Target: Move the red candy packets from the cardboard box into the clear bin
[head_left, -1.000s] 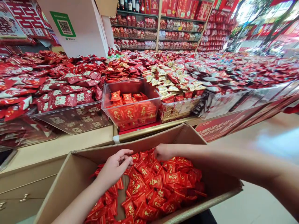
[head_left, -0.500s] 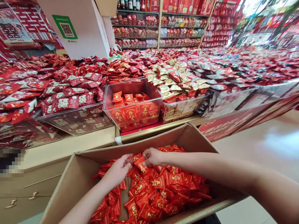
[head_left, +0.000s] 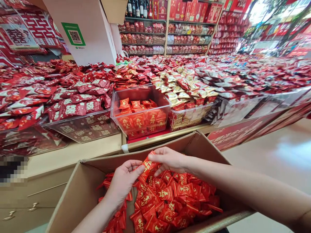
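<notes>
Both hands are over an open cardboard box [head_left: 65, 194] holding many red packets with gold writing [head_left: 167, 210]. A red packet [head_left: 148, 165] is stretched between them, tilted, above the pile. My left hand [head_left: 125, 178] pinches its lower left end with thumb and fingers. My right hand [head_left: 167, 159] grips its upper right end, thumb on top. Just behind the box, a clear plastic bin [head_left: 141, 121] is partly filled with similar red packets.
Heaped bins of dark red packets [head_left: 80, 106] stand left of the clear bin, and gold and white packets [head_left: 184, 85] to its right. A white box with a QR code [head_left: 94, 35] rises behind. Drawers [head_left: 36, 194] lie at lower left.
Both hands have come up from the pile with a packet now held between them. The view has shifted slightly, so the surroundings sit a little lower and further right.
</notes>
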The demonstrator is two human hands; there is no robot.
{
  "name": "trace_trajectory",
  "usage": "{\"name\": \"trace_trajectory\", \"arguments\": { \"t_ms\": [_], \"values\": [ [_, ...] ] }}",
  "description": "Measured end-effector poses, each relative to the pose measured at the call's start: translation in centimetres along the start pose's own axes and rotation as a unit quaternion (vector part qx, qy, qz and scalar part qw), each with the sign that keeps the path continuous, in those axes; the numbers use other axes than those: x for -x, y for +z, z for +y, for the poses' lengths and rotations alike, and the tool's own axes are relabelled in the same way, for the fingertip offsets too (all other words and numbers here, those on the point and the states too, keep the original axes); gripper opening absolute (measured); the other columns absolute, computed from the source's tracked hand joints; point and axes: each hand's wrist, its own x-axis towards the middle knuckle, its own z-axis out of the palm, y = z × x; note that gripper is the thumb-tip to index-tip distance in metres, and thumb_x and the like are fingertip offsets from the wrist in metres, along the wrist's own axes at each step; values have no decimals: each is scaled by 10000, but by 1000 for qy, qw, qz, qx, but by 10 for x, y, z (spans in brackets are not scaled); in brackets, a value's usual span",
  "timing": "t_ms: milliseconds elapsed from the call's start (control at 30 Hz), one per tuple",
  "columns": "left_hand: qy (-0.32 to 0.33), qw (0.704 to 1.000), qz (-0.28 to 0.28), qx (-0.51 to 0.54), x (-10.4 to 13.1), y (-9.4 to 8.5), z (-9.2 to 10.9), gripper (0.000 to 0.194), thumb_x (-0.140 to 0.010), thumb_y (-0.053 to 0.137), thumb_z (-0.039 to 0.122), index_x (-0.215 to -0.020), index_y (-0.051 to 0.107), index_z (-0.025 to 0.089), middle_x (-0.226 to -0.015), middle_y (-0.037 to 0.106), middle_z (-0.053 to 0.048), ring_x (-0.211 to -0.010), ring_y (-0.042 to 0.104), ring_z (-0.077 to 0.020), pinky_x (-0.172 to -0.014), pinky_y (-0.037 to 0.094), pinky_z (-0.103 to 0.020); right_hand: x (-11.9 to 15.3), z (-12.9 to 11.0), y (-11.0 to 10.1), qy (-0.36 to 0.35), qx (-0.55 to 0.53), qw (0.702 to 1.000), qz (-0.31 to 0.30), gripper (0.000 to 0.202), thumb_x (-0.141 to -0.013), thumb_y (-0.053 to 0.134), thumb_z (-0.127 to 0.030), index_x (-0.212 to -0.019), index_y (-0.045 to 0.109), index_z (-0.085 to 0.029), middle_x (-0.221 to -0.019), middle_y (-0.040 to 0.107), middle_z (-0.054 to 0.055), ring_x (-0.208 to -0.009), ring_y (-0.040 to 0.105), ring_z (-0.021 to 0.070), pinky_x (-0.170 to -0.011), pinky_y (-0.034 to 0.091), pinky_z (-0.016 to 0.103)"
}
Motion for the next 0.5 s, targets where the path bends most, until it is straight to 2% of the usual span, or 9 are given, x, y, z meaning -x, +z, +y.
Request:
{"name": "trace_trajectory", "arguments": {
  "t_ms": [100, 200, 267, 333, 367, 400, 433, 500],
  "values": [
    [18, 1000, 3, -11, -1, -3, 3, 198, -620, 656, 258, -776, 586, 155, -679, 616, 12, -607, 520, -81, -545, 408, -163, 0, -3, 2, -38, 100, 994, 8, 326, -639, 580, -410, -724, 547, -97, -647, 566, 21, -565, 534, 91, -502, 436, 214],
    [29, 999, -27, -4, 2, -5, 10, 198, -654, 611, 308, -789, 581, 167, -648, 610, 11, -592, 541, -110, -575, 451, -224, 10, -24, 7, -81, 230, 970, 23, 321, -692, 515, -417, -738, 548, -100, -599, 552, 8, -498, 513, 80, -469, 425, 210],
    [68, 997, -30, -26, 8, -7, 18, 180, -698, 555, 327, -815, 573, 192, -605, 603, 23, -564, 555, -119, -578, 466, -246, 24, -53, 10, -168, 347, 920, 70, 291, -722, 487, -388, -756, 559, -109, -602, 550, 6, -505, 503, 75, -487, 417, 205],
    [156, 983, 5, -96, 15, -10, 32, 144, -717, 531, 299, -833, 573, 225, -626, 610, 30, -571, 570, -119, -581, 468, -233, 42, -90, 11, -289, 447, 834, 145, 253, -750, 460, -346, -812, 568, -126, -669, 564, 11, -585, 514, 81, -541, 410, 203],
    [215, 965, 31, -149, 18, -12, 42, 133, -714, 537, 272, -837, 575, 239, -677, 618, 27, -605, 579, -122, -599, 469, -229, 50, -110, 10, -341, 486, 784, 181, 241, -763, 444, -323, -851, 566, -135, -716, 570, 14, -635, 517, 84, -577, 406, 206],
    [286, 933, 58, -209, 19, -13, 56, 138, -708, 544, 247, -842, 581, 251, -757, 618, 24, -663, 583, -125, -643, 465, -230, 57, -129, 9, -378, 523, 734, 211, 235, -772, 429, -301, -880, 563, -140, -752, 572, 15, -676, 516, 86, -610, 398, 211],
    [367, 883, 80, -280, 19, -13, 72, 150, -699, 555, 215, -841, 585, 252, -806, 611, 20, -730, 575, -130, -722, 445, -242, 61, -147, 7, -395, 565, 687, 232, 229, -777, 421, -280, -895, 562, -143, -778, 572, 15, -708, 512, 90, -639, 389, 219],
    [496, 769, 122, -385, 10, -10, 109, 186, -697, 550, 185, -878, 586, 216, -862, 595, -5, -811, 550, -141, -798, 405, -253, 63, -177, 2, -383, 655, 603, 248, 214, -772, 423, -243, -895, 567, -145, -796, 573, 15, -737, 502, 97, -673, 369, 235]
  ]
}}
